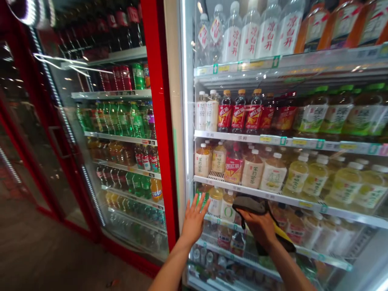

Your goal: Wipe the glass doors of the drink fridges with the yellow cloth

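Note:
My right hand grips a grey, black and yellow cloth. The cloth is up at the front of the lit drinks fridge, over the lower shelves, and hides some bottles there. My left hand is raised to the left of it with its fingers spread and holds nothing. Its palm faces the fridge near the left edge; whether it touches the glass I cannot tell. Just past its fingertips stand a green-labelled bottle and a pale yellow bottle.
Shelves hold clear water bottles, red-labelled tea bottles and pale yellow bottles. On the left is a second fridge with a red frame, stocked with cans and green bottles. Dark floor lies at the lower left.

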`<state>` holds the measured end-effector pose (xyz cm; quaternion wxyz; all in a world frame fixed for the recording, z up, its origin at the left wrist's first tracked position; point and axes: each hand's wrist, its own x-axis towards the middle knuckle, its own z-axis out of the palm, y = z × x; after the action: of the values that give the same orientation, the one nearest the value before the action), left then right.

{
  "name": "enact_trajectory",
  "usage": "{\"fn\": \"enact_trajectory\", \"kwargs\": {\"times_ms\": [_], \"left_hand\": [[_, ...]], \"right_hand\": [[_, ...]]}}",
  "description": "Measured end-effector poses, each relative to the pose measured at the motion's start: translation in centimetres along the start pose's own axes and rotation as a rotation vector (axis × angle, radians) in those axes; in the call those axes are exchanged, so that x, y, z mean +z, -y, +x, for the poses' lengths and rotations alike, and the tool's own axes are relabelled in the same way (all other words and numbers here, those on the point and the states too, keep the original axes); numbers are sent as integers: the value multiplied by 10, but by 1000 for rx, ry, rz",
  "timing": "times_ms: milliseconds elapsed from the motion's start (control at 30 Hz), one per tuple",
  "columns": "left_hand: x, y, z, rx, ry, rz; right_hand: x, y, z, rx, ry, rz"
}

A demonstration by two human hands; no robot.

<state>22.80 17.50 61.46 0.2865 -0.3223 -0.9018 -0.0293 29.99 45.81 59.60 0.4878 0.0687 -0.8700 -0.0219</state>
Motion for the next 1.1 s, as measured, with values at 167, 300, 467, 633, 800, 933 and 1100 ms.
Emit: {"fn": "enact_trajectory", "kwargs": {"times_ms": [167,300,467,633,800,933,1100], "left_hand": [[-3,28,-1,17,-4,0],[-8,61,-1,62,-25,34],[-17,97,-4,11,-54,56],[-16,120,-11,7,-27,54],[-11,139,-14,53,-24,63],[-7,145,-16,59,-24,50],[0,145,-23,48,-17,23]], "right_hand": [[31,61,35,67,-215,-126],[50,77,27,-167,-105,25],[53,83,52,-166,-18,108],[68,140,101,61,-7,57],[81,137,97,-315,31,150],[65,129,129,-303,98,133],[66,151,155,-151,68,47]]}}
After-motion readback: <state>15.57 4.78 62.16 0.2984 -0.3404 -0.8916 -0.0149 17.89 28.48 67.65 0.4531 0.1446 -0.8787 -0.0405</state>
